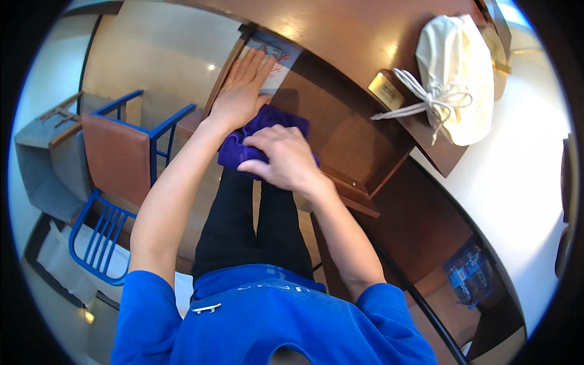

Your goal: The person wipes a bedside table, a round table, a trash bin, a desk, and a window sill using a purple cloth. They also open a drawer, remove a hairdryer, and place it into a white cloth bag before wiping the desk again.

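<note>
A brown wooden drawer (346, 123) is pulled out from under a wooden desk top. My left hand (244, 89) lies inside its left end, fingers spread, over a white printed sheet (278, 75) with red and dark marks. A folded purple cloth (278, 118) hangs over the drawer's near edge, and my right hand (285, 155) presses on it, fingers bent and thumb apart. Whether the right fingers pinch the cloth cannot be seen. Part of the cloth lies close to my left wrist.
On the desk (319, 23) stand a white drawstring bag (456, 82) and a small gold plate (386, 91) with writing. A blue metal chair with a brown seat (118, 155) is at the left, beside a grey bin (54, 169). A blue plastic package (470, 273) lies on a lower shelf at right.
</note>
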Tool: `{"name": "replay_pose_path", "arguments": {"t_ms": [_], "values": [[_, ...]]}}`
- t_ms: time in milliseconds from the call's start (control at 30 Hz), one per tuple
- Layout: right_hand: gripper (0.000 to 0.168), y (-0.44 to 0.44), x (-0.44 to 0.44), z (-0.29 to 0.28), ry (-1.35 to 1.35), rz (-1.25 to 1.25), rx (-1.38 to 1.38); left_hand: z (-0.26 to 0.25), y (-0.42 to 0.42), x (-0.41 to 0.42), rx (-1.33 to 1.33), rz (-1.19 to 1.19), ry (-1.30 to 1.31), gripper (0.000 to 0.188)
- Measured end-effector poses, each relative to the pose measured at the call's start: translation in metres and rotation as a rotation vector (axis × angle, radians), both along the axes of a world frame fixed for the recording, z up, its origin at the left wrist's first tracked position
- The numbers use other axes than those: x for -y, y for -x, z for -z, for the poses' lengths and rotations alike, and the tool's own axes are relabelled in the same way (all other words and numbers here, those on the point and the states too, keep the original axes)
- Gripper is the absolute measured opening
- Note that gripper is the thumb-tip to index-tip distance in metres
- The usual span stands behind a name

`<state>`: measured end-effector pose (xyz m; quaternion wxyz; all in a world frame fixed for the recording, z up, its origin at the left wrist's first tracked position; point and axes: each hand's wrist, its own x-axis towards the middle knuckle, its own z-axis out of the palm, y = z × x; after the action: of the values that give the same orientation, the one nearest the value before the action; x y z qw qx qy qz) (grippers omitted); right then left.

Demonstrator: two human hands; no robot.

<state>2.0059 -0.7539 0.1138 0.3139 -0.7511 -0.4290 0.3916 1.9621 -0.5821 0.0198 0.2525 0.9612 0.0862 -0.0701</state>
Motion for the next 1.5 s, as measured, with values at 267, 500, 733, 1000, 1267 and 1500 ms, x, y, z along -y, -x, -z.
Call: {"name": "replay_pose_path", "arguments": {"t_ms": [267, 500, 733, 1000, 1267, 1500], "values": [[0.04, -0.049, 0.139, -0.023, 0.514, -0.112, -0.088, -0.004, 0.002, 0.001, -0.025, -0.007, -0.049, 0.076], [0.035, -0.084, 0.243, -0.041, 0.876, 0.029, -0.177, -0.015, 0.001, -0.003, -0.026, 0.055, -0.065, 0.081], [0.027, -0.116, 0.095, -0.161, -0.103, 0.868, -0.79, -0.131, 0.02, 0.062, -0.259, -0.218, 1.638, 0.083], [0.053, -0.306, 0.085, -0.106, 0.027, 0.323, 0.822, -0.16, -0.055, -0.001, 0.279, -0.822, 2.367, 0.086], [0.074, -0.319, 0.056, -0.128, 0.504, -0.098, 0.532, -0.162, -0.115, -0.027, 0.368, -0.78, 1.594, 0.047], [0.058, -0.307, 0.081, -0.127, 0.63, 0.084, 0.516, -0.134, -0.052, 0.103, 0.116, -0.737, 1.495, 0.059]]}}
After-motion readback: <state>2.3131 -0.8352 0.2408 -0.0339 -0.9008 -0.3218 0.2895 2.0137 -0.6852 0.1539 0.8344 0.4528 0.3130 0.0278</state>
